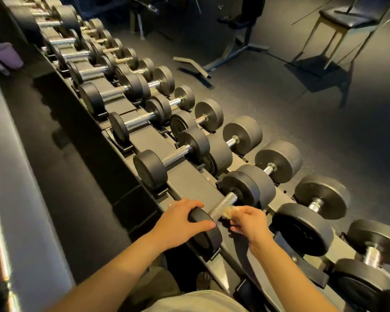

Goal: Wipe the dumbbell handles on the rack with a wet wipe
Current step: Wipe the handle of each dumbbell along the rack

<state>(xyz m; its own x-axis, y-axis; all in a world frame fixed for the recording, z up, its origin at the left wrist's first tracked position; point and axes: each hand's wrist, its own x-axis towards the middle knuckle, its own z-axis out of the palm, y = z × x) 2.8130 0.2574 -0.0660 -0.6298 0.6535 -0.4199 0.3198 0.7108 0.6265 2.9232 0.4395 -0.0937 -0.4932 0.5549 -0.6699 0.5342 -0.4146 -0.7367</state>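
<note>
Dim gym, rack (149,140) top row: nearest dumbbell's handle (223,204) runs near-left to far-right between the hands, left hand (185,221) gripping its near head (206,235), right hand (250,221) pinching wet wipe (229,213) against handle's near end.

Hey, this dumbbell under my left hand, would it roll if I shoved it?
Probably heavy for its size: the dumbbell has thick, solid-looking round heads. Those heads could roll, but the rack cradles seem to pin it, and your left hand grips one end. The knurled handle likely grips well, though the wipe may leave it slicker.
</note>
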